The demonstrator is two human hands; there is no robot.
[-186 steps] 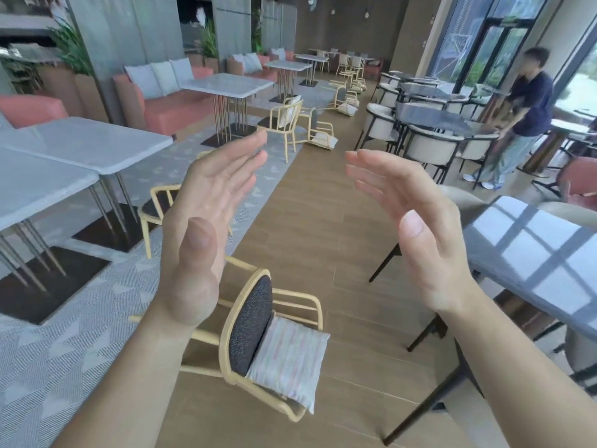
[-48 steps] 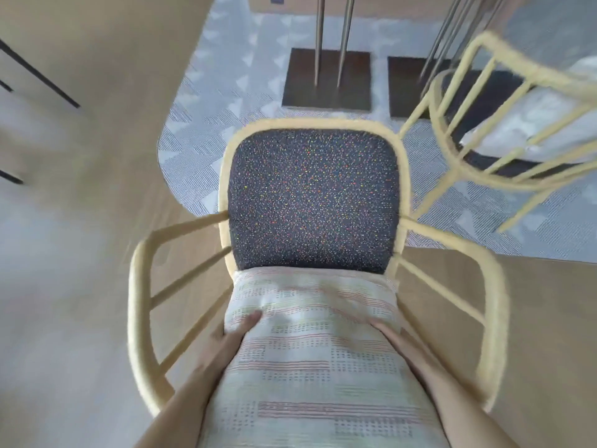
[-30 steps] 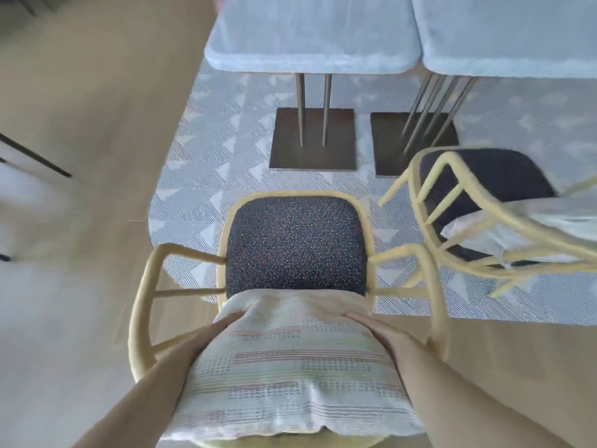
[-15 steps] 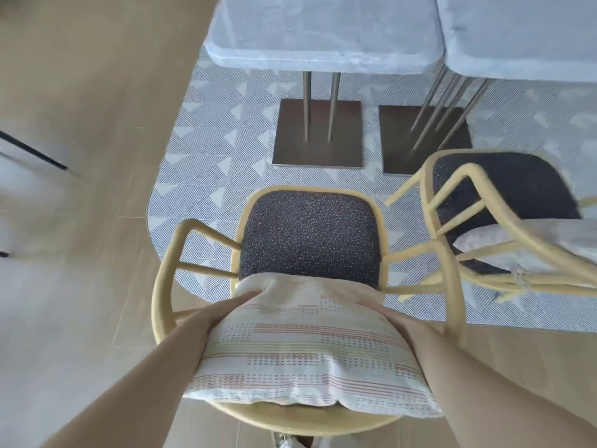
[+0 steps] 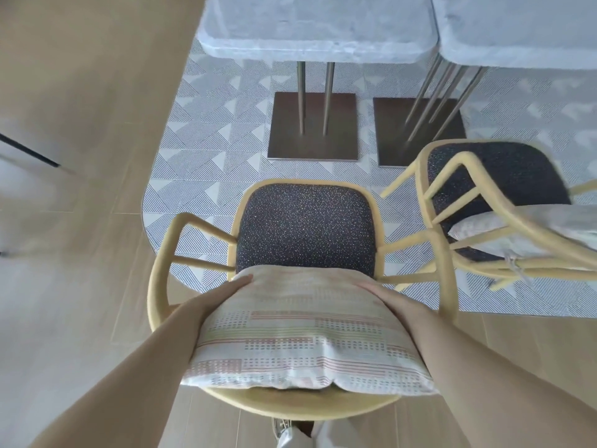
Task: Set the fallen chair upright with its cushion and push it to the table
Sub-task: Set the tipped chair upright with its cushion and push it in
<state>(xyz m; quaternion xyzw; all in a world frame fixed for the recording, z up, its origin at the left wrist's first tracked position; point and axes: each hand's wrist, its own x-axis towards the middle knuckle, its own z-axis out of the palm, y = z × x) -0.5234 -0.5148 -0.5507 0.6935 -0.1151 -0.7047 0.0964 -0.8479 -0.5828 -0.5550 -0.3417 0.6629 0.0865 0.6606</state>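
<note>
Patterned rug [image 5: 210, 150]: chair [image 5: 307, 227] upright, L hand [image 5: 223, 295] & R hand [image 5: 389, 302] flat against cushion [image 5: 300, 334].

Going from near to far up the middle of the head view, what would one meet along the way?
Chair's back rail → striped cushion → dark speckled seat → patterned rug → table base → marble tabletop.

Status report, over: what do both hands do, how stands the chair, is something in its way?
Left hand and right hand flat on cushion sides. Chair upright, facing table, short of it. Second chair close beside it, on right hand's side.
</note>
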